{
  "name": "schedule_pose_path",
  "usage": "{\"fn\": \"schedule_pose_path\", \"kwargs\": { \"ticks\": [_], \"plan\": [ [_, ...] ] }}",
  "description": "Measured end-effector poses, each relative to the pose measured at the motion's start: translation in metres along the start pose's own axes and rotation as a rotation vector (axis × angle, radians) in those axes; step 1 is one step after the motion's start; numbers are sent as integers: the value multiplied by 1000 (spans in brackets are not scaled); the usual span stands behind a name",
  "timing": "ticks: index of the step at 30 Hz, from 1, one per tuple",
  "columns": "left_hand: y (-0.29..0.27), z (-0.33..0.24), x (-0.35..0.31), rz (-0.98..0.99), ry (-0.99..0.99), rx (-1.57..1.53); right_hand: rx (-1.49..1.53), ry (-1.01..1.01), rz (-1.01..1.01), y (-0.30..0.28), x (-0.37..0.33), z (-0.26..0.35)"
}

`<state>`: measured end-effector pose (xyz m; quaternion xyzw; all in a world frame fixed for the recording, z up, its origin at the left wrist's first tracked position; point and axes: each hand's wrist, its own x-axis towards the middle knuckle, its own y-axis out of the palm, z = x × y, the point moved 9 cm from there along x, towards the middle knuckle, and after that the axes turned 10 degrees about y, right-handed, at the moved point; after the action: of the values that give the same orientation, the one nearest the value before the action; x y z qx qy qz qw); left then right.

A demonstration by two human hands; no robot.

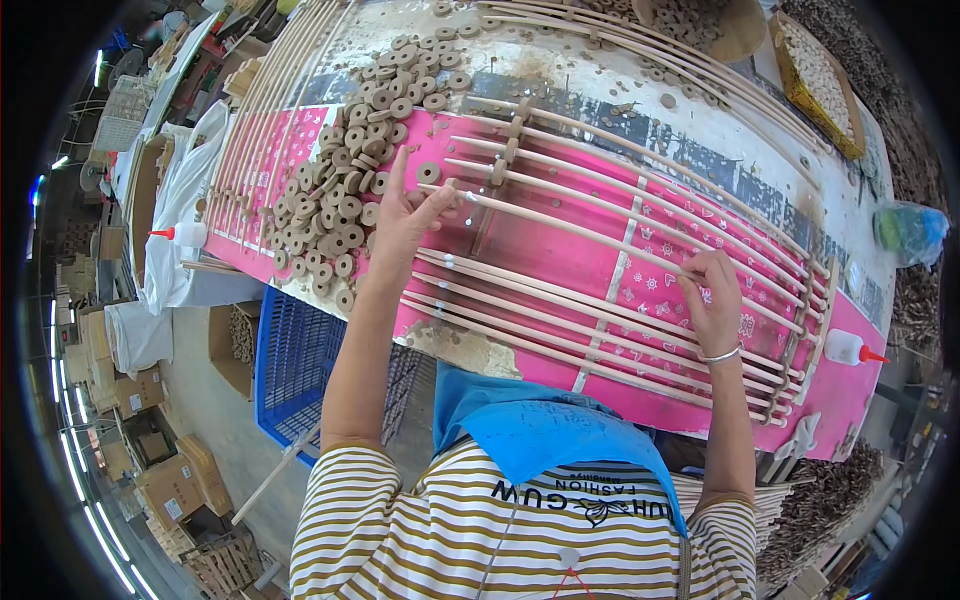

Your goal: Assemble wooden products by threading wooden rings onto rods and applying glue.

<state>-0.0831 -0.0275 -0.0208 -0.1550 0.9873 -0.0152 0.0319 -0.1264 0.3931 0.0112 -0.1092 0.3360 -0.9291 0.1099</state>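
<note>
My left hand (415, 212) is at the left end of a pale wooden rod (545, 217). Its thumb crosses the rod and its index finger points up and away; the lower fingers are curled and partly hidden. Farther along the same rod, my right hand (712, 295) has its fingertips pinched together on it. More thin rods (560, 290) lie side by side nearer me, and others lie beyond. A brown notched bar (508, 150) runs across the far rods' left part; another strip (790, 360) crosses their right ends. Beside my left hand is a heap of brown ring-shaped discs (335, 205).
A pink patterned sheet (560, 255) covers the worktable. White bottles with red tips stand at left (185, 234) and right (850, 348). A blue plastic basket (290, 350) sits below the table's left edge. A tray of pale pieces (815, 85) is at the far right.
</note>
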Motion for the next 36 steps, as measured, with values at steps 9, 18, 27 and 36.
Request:
{"fn": "schedule_pose_path", "kwargs": {
  "ticks": [9,18,27,36],
  "plan": [
    [14,-3,1,16,46,58,-61,-89,0,5,2,14],
    [29,-1,2,30,75,101,-197,-123,-28,2,11,20],
    [36,-8,3,91,82,461,-169,-33,-16,10,16,3],
    [59,-39,-6,154,573,1023,-168,-36,-11,15,17,-5]
  ]
}}
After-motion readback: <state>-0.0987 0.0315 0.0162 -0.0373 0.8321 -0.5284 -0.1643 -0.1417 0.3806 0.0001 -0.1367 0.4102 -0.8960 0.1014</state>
